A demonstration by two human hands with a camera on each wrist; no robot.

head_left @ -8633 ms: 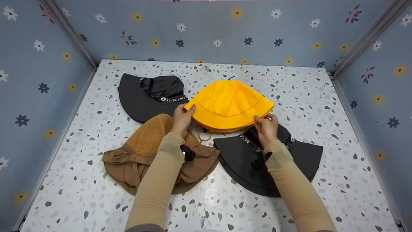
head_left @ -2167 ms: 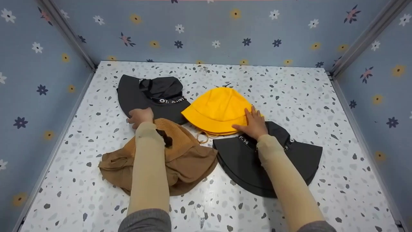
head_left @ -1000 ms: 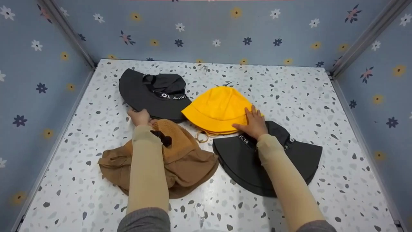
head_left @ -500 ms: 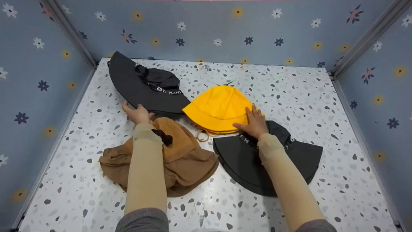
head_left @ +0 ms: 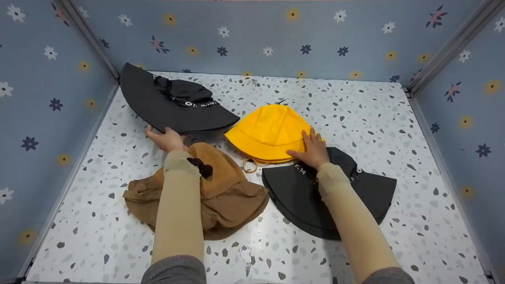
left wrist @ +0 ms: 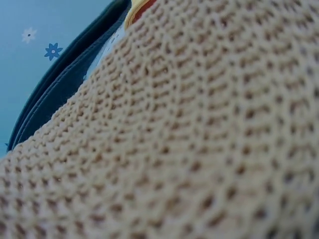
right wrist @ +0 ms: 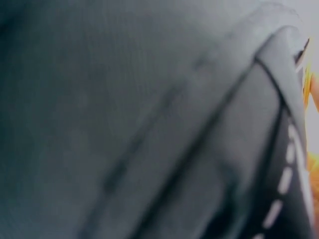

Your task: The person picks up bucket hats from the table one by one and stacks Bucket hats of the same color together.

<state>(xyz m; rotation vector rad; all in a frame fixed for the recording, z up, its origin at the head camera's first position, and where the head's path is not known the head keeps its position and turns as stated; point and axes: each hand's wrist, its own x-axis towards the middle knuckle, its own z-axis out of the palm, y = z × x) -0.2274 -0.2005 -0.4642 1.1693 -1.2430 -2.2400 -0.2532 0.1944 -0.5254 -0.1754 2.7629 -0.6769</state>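
At the back left, my left hand [head_left: 167, 140] grips the front brim of a black bucket hat [head_left: 169, 104]. That brim is raised off the floor and tilted; the fingers beneath it are hidden. My right hand [head_left: 313, 152] lies with spread fingers on the right side of a yellow bucket hat [head_left: 270, 132], which rests in the middle. Below my left hand is a brown sun hat [head_left: 232, 201] with a knitted crown, partly covered by my forearm. The knit crown [left wrist: 189, 129] fills most of the left wrist view, with the black brim [left wrist: 65, 74] behind it.
A second black hat [head_left: 303, 201] with a wide brim lies at the front right, under my right forearm; its dark cloth [right wrist: 124, 99] fills the right wrist view. A small tan ring [head_left: 249, 165] lies by the yellow hat. Flowered walls [head_left: 252, 35] enclose the speckled surface [head_left: 426, 221].
Both hands first held the yellow hat's brim. My left hand then went to the back-left black hat, lifted its front brim and shifted it left. My right hand stayed on the yellow hat.
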